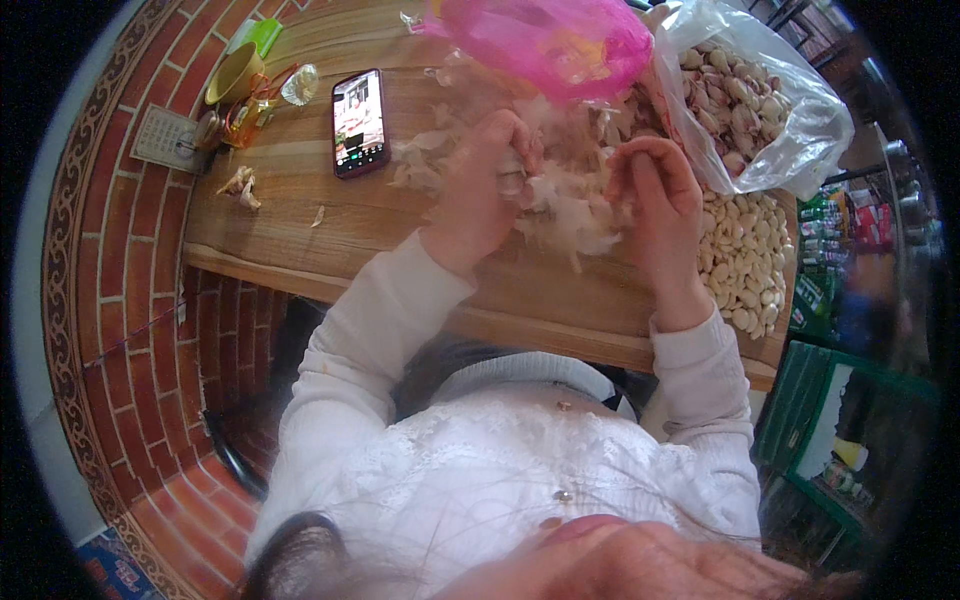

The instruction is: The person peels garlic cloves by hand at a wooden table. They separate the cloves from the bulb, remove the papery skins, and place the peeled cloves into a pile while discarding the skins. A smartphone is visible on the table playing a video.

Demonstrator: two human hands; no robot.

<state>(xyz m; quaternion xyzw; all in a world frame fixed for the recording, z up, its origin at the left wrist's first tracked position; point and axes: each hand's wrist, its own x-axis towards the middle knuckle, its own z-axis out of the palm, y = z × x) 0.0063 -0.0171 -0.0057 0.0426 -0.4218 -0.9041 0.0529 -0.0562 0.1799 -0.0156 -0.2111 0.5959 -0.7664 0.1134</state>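
My left hand is curled above a loose heap of papery garlic skins. A pale garlic clove shows at its fingers, slightly blurred. To its right, my right hand is raised with the fingers bent in towards the thumb; whether anything is between them is hidden. Peeled garlic cloves lie in a pile beside my right wrist, on the right end of the wooden table. Beyond that hand, a clear plastic bag stands open with unpeeled garlic inside.
A pink plastic bag lies behind the skins. A phone with a lit screen is left of my left hand. Near the brick-patterned wall are a yellowish bowl and garlic scraps. Green crates with bottles stand at right.
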